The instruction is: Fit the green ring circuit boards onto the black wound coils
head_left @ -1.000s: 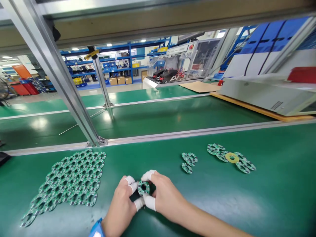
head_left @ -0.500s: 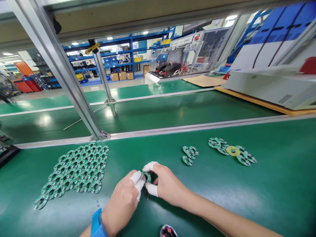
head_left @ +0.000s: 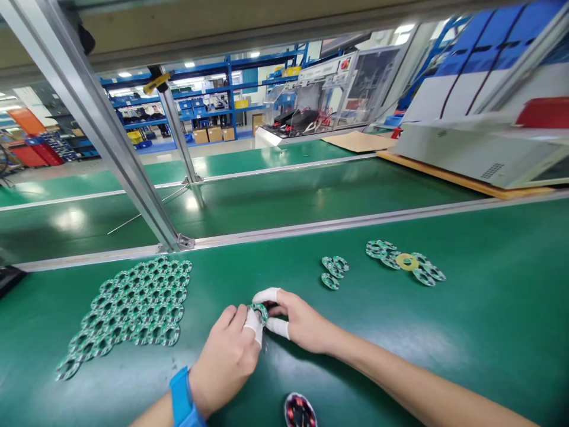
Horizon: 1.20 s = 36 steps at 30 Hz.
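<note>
On the near part of the green counter point(head_left: 377, 332), between two groups of parts, both hands meet at one small green ring point(head_left: 264, 311). Change noted: the ring's face, open to view a second ago, is now partly covered by the left hand point(head_left: 229, 356), whose fingers have closed in over its near side. Judgement: this reads as close finger work at the ring's middle, not a carry. Left hand: fingers curled and bunched together, white finger covers point(head_left: 254, 325) against the ring; the tips are hidden, so what exactly they pinch cannot be told. Right hand point(head_left: 306, 323): thumb and forefinger, also in white covers, parted in a C about the ring's far and right sides, apparently steadying it; contact at the thumb is not clear. A thin dark item point(head_left: 265, 343) shows just below the fingers, too blurred to identify. Surroundings: a large patch of similar rings point(head_left: 133, 292) lies to the left, edge to edge or overlapping; a small cluster point(head_left: 334, 270) lies beyond the right hand; farther right, a loose chain of rings point(head_left: 429, 270) has a yellow ring point(head_left: 400, 261) among them. At the near edge of view, a disc with a reddish, dark middle point(head_left: 300, 410) rests nearest the person, partly cut off. Blue band point(head_left: 180, 397) on left wrist.
</note>
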Each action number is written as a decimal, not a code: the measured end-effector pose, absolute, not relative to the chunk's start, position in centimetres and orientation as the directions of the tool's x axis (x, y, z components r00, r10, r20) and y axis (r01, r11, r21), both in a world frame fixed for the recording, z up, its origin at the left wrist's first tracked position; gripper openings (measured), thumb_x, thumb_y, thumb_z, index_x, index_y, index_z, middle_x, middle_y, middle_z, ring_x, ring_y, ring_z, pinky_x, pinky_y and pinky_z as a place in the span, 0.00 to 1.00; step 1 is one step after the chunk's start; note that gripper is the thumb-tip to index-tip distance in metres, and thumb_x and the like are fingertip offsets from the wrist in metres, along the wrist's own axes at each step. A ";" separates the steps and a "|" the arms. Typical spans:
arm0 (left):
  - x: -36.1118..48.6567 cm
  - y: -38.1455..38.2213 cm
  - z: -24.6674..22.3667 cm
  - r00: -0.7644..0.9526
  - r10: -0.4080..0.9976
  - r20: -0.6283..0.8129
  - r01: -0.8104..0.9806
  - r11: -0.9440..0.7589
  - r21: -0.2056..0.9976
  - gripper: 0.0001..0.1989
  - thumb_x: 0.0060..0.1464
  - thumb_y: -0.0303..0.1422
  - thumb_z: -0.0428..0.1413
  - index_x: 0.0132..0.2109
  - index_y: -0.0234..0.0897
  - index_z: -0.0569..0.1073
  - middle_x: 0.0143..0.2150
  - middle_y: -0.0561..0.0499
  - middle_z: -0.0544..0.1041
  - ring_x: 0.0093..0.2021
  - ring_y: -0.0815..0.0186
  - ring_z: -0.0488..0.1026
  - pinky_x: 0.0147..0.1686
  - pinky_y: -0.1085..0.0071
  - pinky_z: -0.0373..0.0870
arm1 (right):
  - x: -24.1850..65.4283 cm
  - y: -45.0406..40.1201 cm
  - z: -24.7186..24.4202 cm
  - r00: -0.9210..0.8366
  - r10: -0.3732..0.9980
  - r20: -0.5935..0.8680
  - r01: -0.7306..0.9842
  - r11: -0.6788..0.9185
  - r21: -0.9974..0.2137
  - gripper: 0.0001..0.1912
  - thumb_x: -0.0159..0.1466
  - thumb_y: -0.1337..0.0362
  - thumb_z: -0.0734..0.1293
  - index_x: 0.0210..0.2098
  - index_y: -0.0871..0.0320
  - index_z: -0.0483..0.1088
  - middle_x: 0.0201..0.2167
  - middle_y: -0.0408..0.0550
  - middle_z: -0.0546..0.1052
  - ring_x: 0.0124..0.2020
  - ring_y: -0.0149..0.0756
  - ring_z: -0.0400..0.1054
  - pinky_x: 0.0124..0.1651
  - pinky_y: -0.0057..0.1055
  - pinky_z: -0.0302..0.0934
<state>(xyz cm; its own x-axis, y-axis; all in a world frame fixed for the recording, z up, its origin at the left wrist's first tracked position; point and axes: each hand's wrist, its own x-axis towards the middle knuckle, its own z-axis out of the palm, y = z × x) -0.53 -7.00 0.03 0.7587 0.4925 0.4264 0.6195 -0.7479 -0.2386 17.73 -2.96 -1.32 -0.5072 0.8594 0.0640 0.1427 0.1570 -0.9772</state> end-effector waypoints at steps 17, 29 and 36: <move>-0.8 -6.7 -0.5 0.794 0.458 0.400 0.573 -0.783 -0.241 0.11 0.52 0.19 0.48 0.28 0.33 0.73 0.27 0.46 0.74 0.46 0.54 0.71 0.44 0.61 0.69 | 17.4 -3.1 -0.9 -0.453 0.890 0.046 0.211 0.158 -0.965 0.19 0.50 0.77 0.62 0.40 0.60 0.70 0.39 0.50 0.73 0.37 0.37 0.70 0.43 0.36 0.67; -0.6 -6.4 -0.5 0.718 0.431 0.547 0.621 -0.752 -0.222 0.15 0.54 0.20 0.45 0.26 0.33 0.72 0.28 0.46 0.74 0.43 0.58 0.71 0.39 0.64 0.69 | 17.4 -3.3 -1.4 -0.416 0.908 0.041 0.237 0.152 -0.960 0.19 0.49 0.75 0.64 0.40 0.58 0.70 0.37 0.48 0.73 0.35 0.36 0.68 0.41 0.34 0.66; -0.9 -6.5 -0.3 0.725 0.386 0.571 0.595 -0.768 -0.236 0.16 0.55 0.19 0.43 0.25 0.34 0.71 0.27 0.47 0.73 0.44 0.57 0.71 0.40 0.65 0.65 | 17.2 -3.3 -1.2 -0.404 0.914 0.039 0.250 0.152 -0.956 0.20 0.47 0.77 0.64 0.39 0.59 0.71 0.36 0.46 0.73 0.32 0.34 0.67 0.38 0.31 0.64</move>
